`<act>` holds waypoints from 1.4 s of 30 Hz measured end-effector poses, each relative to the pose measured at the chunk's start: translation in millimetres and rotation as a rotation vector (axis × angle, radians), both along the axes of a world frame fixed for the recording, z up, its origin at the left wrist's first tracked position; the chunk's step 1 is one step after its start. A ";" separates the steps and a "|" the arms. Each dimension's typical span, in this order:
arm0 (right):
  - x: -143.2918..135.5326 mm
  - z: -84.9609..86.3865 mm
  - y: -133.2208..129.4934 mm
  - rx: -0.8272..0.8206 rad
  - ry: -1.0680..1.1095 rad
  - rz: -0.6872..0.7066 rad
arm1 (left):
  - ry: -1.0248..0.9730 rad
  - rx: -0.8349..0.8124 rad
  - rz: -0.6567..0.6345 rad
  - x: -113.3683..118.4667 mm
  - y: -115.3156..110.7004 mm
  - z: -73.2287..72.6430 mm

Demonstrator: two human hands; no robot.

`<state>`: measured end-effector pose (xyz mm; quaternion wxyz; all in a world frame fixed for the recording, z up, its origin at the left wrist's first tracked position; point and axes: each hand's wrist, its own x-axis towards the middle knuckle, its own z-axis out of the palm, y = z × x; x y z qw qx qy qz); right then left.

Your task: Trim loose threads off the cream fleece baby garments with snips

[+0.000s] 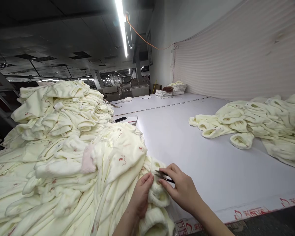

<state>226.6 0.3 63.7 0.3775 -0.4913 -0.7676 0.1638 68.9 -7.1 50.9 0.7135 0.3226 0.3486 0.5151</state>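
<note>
Small thread snips point(164, 176) with dark handles and pointed blades are held in my right hand point(183, 190), between thumb and fingers. The blades point left, over a pale yellow fleece garment point(159, 193). My left hand point(140, 196) pinches the garment's edge between thumb and forefinger, close to the blade tips. Ribbed cuffs of the garment hang just below and between my hands. Whether a thread lies at the blades is too small to tell.
A tall heap of pale yellow garments point(64, 131) fills the left side. More garments point(260, 121) lie at the right on the white table point(182, 131). A black phone-like object point(120, 119) and folded stacks point(177, 88) are farther back.
</note>
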 end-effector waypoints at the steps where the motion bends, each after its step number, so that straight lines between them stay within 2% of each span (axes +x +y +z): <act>1: 0.2 0.6 -2.4 0.037 -0.097 -0.029 | 0.001 0.001 -0.004 0.1 -0.5 0.4; 3: 1.7 -0.5 -4.7 0.075 -0.197 -0.087 | 0.010 0.000 -0.017 0.7 -1.7 1.6; 5: 4.5 -3.1 -3.8 0.037 -0.157 -0.111 | 0.026 0.005 -0.015 1.8 -3.1 3.6; 10: 8.5 -6.7 4.2 -0.190 0.210 -0.049 | 0.082 0.036 -0.033 6.0 -6.3 7.3; 15: -2.5 -11.1 14.6 -0.325 0.557 0.150 | 0.104 0.008 -0.070 8.5 -7.1 2.4; 17: -2.6 -14.8 18.3 -0.370 0.686 0.147 | 0.136 0.009 -0.086 6.2 -7.6 1.7; 19: 3.4 -18.5 20.6 -0.386 0.786 0.064 | 0.241 0.047 -0.127 2.4 -9.5 2.4; 21: 13.3 -20.9 20.2 -0.405 0.859 -0.019 | 0.507 0.177 -0.128 -1.0 -13.5 2.6; 22: 18.2 -21.4 18.5 -0.412 0.862 -0.049 | 0.692 0.272 -0.088 -1.9 -16.2 1.6; 24: 24.6 -20.5 11.5 -0.411 0.816 -0.076 | 1.048 0.492 0.082 -2.5 -22.6 -3.3; 26: 24.1 -18.2 0.4 -0.408 0.730 -0.031 | 1.236 0.675 0.314 -2.2 -29.4 -11.4; 28: 17.6 -15.9 -12.3 -0.419 0.621 0.073 | 1.267 0.782 0.522 -3.3 -35.6 -19.8; 30: 9.7 -15.4 -23.3 -0.413 0.487 0.173 | 1.258 0.789 0.667 -6.5 -40.7 -25.6; 34: 6.8 -19.5 -32.7 -0.364 0.254 0.182 | 1.197 0.659 0.759 -14.7 -46.5 -25.5; 36: 12.4 -20.9 -30.6 -0.400 0.246 0.144 | 1.125 0.580 0.710 -14.9 -47.6 -23.4; 37: 15.4 -20.7 -28.0 -0.420 0.265 0.134 | 1.092 0.539 0.631 -13.5 -48.2 -23.4; 38: 17.7 -19.8 -24.3 -0.430 0.293 0.122 | 1.072 0.506 0.503 -11.4 -49.1 -24.5; 42: 12.2 -12.8 2.5 -0.425 0.485 0.005 | 1.069 0.404 -0.222 -6.4 -60.9 -36.8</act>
